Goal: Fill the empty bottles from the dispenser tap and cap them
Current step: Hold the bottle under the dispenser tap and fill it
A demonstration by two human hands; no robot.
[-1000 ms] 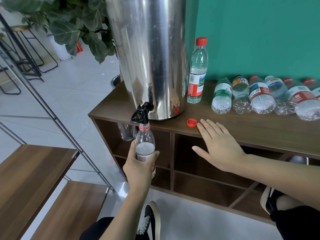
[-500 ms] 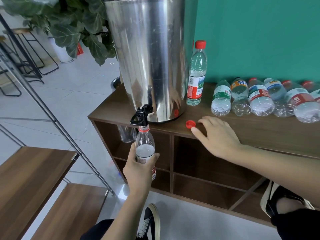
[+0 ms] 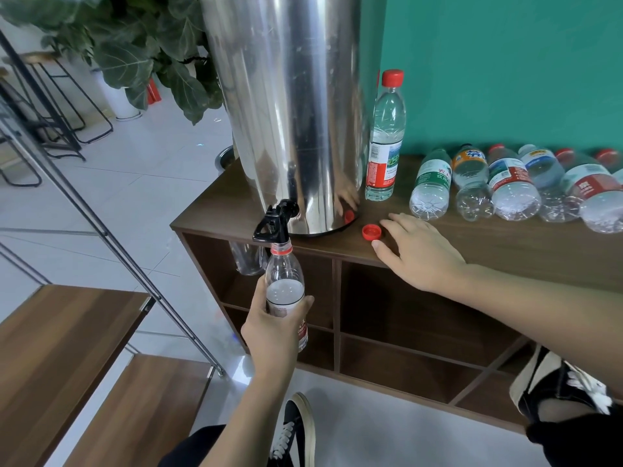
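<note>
Our left hand grips the clear plastic bottle round its label, mouth under the black dispenser tap; half full, it likely feels heavier and squashy. The small red screw cap lies just beside our relaxed right hand

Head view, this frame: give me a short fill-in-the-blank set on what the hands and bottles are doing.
1. The left hand holds the open bottle under the black ____.
2. The loose cap by the right hand is ____ in colour.
3. The capped bottle beside the dispenser stands ____.

Missing: tap; red; upright
</note>
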